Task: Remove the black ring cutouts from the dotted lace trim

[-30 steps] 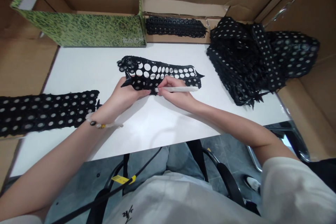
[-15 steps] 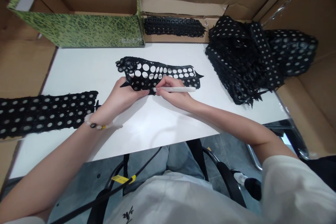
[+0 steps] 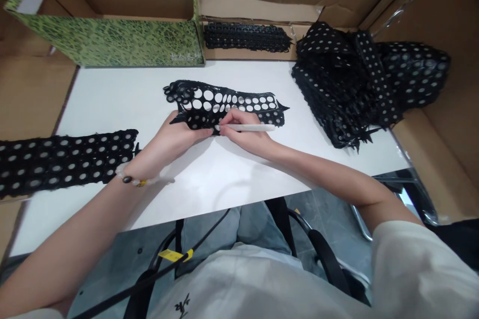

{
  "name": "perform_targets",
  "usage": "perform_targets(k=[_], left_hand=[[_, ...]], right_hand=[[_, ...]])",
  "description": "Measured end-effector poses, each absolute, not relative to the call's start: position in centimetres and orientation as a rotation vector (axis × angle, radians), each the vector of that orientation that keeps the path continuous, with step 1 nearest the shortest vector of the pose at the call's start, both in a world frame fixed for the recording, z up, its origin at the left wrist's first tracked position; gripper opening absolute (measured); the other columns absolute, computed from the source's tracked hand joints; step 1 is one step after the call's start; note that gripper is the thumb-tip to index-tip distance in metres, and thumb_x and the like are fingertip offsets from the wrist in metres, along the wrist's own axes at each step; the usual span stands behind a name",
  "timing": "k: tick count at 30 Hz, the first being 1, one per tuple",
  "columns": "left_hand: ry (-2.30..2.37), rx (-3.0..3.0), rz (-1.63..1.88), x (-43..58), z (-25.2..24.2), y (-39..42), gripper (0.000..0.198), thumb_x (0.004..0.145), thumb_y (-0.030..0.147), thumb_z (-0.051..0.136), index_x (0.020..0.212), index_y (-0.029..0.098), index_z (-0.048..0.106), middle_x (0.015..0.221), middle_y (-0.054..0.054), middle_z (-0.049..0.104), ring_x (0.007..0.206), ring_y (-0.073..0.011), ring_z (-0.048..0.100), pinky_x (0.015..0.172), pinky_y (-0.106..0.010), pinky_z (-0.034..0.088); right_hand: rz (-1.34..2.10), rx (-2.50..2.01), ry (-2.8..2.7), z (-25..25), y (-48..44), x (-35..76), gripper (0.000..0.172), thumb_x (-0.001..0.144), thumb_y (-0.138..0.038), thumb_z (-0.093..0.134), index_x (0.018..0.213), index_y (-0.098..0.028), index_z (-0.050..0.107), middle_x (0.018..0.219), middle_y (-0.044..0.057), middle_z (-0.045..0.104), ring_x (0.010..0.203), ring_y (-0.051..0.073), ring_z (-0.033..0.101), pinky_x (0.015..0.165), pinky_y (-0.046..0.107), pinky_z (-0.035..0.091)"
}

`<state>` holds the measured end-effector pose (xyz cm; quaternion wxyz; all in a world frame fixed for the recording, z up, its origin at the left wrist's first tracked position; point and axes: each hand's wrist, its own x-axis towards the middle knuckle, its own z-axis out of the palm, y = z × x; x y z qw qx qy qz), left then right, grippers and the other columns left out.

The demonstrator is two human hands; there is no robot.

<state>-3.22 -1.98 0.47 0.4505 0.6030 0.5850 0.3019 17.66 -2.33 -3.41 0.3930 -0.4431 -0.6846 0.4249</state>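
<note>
a green box (image 3: 123, 42), its bottom hidden, stands beyond the left hand (image 3: 175, 135), half-curled and gripping a holed black strip (image 3: 232, 104) just ahead of both hands, while the right hand (image 3: 249, 140) pinches a white pen-like tool (image 3: 252, 128) against it.

White desk (image 3: 209, 179): black perforated piece (image 3: 224, 101) mid-desk, black dotted strip (image 3: 67, 159) left, running past side edge, heaped black dotted bundle (image 3: 348, 84) at right.
</note>
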Motion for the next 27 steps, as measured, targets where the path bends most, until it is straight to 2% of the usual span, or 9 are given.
perform_targets(k=[3, 7, 11, 18, 24, 27], left_hand=[[1.442, 1.514, 0.78, -3.7, 0.4, -1.7, 0.026, 0.065, 0.032, 0.086, 0.087, 0.023, 0.074, 0.099, -0.004, 0.079, 0.096, -0.0285, 0.072, 0.079, -0.036, 0.06], [1.329, 1.514, 0.763, -3.6, -0.2, -1.8, 0.033, 0.066, 0.036, 0.091, 0.094, 0.024, 0.078, 0.106, -0.004, 0.08, 0.1, -0.0273, 0.073, 0.083, -0.035, 0.059], [1.432, 1.645, 0.722, -3.3, -0.5, -2.4, 0.029, 0.069, 0.042, 0.09, 0.081, 0.02, 0.074, 0.089, -0.002, 0.078, 0.087, -0.0243, 0.07, 0.072, -0.03, 0.053], [1.477, 1.68, 0.684, -4.0, -1.0, -1.8, 0.03, 0.07, 0.043, 0.087, 0.072, 0.02, 0.068, 0.079, -0.001, 0.073, 0.077, -0.0207, 0.065, 0.065, -0.028, 0.046], [1.402, 1.626, 0.69, -3.7, -0.6, -1.9, 0.027, 0.071, 0.04, 0.087, 0.073, 0.019, 0.07, 0.083, -0.003, 0.076, 0.079, -0.0209, 0.066, 0.07, -0.03, 0.05], [1.405, 1.549, 0.717, -3.3, 0.0, -2.2, 0.031, 0.066, 0.041, 0.091, 0.076, 0.018, 0.072, 0.087, -0.004, 0.079, 0.082, -0.0228, 0.069, 0.072, -0.031, 0.054]], right_hand=[[1.159, -1.132, -1.618, -2.8, -2.3, 18.1, 0.01, 0.084, -0.031, 0.067, 0.081, -0.022, 0.063, 0.082, 0.001, 0.073, 0.081, 0.02, 0.068, 0.077, 0.034, 0.05], [1.228, -1.145, -1.544, -2.7, -2.3, 18.4, 0.006, 0.081, -0.026, 0.066, 0.079, -0.023, 0.06, 0.077, -0.001, 0.072, 0.08, 0.02, 0.069, 0.077, 0.035, 0.052], [1.186, -1.127, -1.664, -2.8, -2.6, 18.2, 0.004, 0.08, -0.024, 0.065, 0.077, -0.022, 0.063, 0.08, -0.001, 0.071, 0.078, 0.018, 0.065, 0.074, 0.033, 0.048], [1.153, -1.152, -1.705, -2.9, -3.0, 18.1, 0.002, 0.08, -0.023, 0.066, 0.08, -0.022, 0.066, 0.084, 0.0, 0.074, 0.081, 0.019, 0.066, 0.076, 0.033, 0.047], [1.163, -1.131, -1.69, -2.8, -3.0, 18.1, 0.003, 0.082, -0.024, 0.065, 0.08, -0.022, 0.063, 0.082, 0.0, 0.073, 0.081, 0.019, 0.067, 0.076, 0.034, 0.049], [1.136, -1.165, -1.727, -3.0, -2.9, 17.9, 0.004, 0.082, -0.025, 0.065, 0.081, -0.022, 0.064, 0.083, 0.0, 0.074, 0.08, 0.019, 0.067, 0.075, 0.033, 0.049]])
